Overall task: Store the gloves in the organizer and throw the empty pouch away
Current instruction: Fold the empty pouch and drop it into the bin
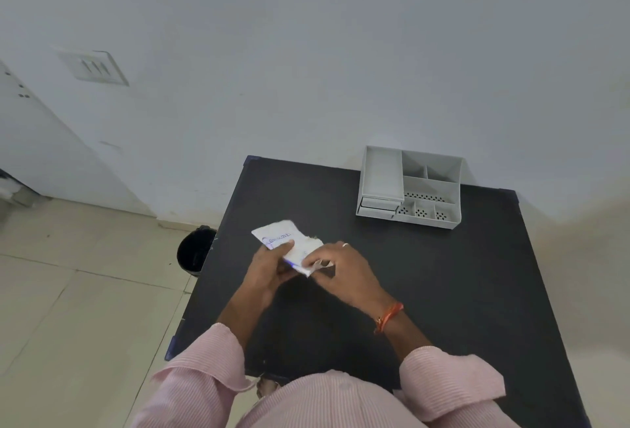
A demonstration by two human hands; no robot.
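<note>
Two hands are opening a pouch (286, 243) near the organizer (410, 185), left hand (271, 265) clamping it, right hand (341, 265) fingers pinching its torn edge.

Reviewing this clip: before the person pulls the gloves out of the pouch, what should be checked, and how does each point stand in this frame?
1. Pouch held: ok, the left hand grips its near left side above the table.
2. Pouch opened: ok, the right hand is at its torn right end.
3. Gloves on the way out: cannot tell, the hands cover the opening.
4. Organizer ready: ok, it stands at the far right of the table and the compartments in view look empty.
5. Bin for the pouch: ok, open on the floor left of the table.
</note>
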